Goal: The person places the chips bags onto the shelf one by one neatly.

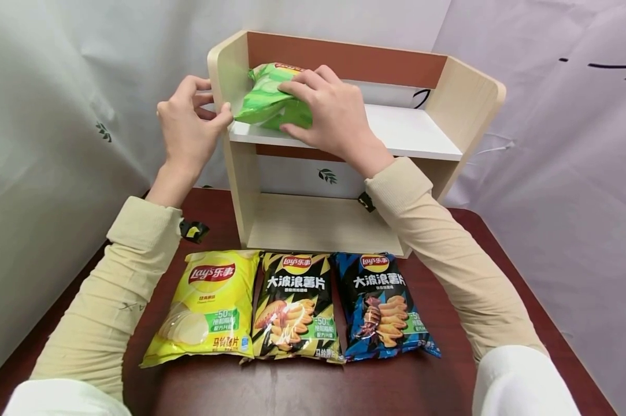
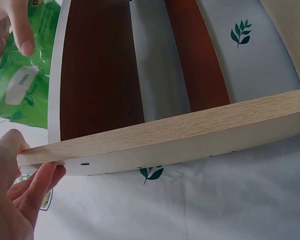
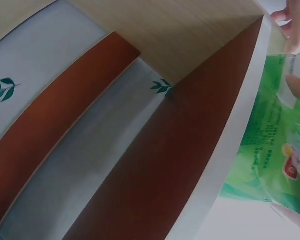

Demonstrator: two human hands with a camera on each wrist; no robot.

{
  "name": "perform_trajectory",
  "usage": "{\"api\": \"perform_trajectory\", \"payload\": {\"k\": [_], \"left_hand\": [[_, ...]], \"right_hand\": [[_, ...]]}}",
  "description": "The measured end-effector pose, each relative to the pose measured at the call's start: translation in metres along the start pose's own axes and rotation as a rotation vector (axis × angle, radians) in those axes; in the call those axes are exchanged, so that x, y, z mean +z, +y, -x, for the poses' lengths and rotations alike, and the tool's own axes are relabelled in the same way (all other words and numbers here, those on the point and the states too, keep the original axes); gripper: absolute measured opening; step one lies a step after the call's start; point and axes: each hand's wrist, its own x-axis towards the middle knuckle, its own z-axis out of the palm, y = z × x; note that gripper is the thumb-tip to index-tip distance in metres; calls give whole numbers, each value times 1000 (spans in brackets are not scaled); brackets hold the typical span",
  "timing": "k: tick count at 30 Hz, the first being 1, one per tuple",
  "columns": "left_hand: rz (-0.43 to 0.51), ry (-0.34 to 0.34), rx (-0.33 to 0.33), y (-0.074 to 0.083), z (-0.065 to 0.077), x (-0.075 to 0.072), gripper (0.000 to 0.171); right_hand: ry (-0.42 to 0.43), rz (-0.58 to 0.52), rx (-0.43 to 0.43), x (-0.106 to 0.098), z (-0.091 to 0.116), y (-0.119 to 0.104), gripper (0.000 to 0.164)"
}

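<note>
"Gripping the green bag (image 1: 265, 103), the right hand (image 1: 336, 112) has it on the upper shelf (image 1: 406, 127), left end!"

"And the left hand (image 1: 189, 124)?"

"Pinching the panel (image 1: 234, 66)! Below, yellow bag (image 1: 208, 300), black bag (image 1: 294, 309), blue bag (image 1: 381, 309) all read Lay's; the first two shout -50%."

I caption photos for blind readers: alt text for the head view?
A person's right grip holds a green bag at the left end of the upper shelf; the left grip pinches the side panel. Yellow, black and blue bags lie in a row on the table.
</note>
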Motion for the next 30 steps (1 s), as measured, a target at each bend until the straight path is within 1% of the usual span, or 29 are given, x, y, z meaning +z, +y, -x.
{"api": "perform_trajectory", "payload": {"k": [7, 12, 21, 30], "left_hand": [[-12, -15, -4, 0, 0, 0, 29], [-16, -16, -5, 1, 0, 0, 28], [-14, -17, -9, 1, -1, 1, 29], [-6, -33, -9, 0, -2, 3, 29]], "right_hand": [[-80, -18, 8, 1, 0, 2, 64], [-122, -25, -13, 2, 1, 3, 71], [-207, -56, -67, 2, 5, 6, 72], [-198, -39, -144, 8, 8, 11, 69]]}}
